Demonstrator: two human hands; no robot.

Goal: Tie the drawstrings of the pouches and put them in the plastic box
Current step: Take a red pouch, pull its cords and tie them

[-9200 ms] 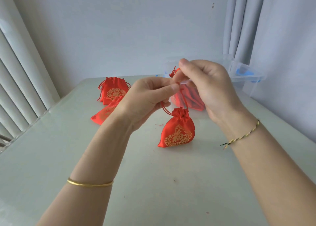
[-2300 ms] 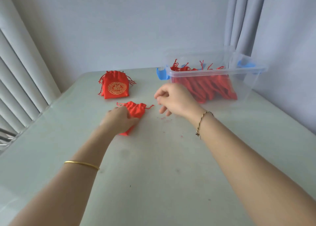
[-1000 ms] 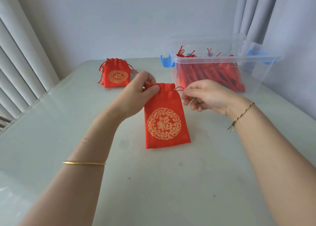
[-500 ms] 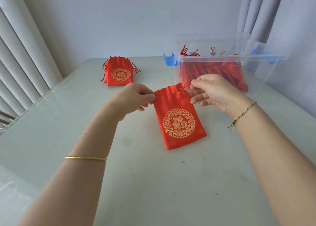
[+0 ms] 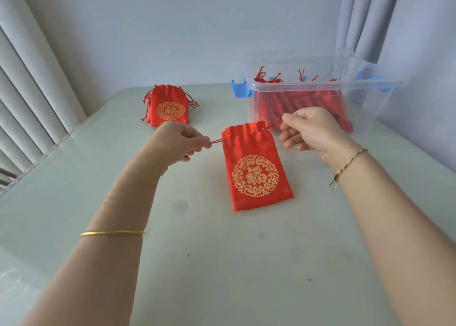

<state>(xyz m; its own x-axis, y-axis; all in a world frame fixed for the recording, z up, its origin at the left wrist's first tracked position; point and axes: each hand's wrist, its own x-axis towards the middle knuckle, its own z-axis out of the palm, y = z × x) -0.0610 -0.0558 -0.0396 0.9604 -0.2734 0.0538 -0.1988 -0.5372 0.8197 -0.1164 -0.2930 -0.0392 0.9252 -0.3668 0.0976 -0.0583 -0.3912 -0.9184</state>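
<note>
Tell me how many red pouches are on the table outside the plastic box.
2. The middle pouch lies flat, its drawstrings pinched by the left hand and right hand. The back pouch sits far left; more may be hidden beneath it.

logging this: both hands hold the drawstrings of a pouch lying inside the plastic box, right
Not inside: the head view shows the pouch on the table, in front of the plastic box. Left hand and right hand do hold its drawstrings.

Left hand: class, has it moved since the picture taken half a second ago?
Yes. The left hand has drawn leftward, away from the plastic box, pulling a drawstring out from the pouch whose corner it pinched before.
</note>
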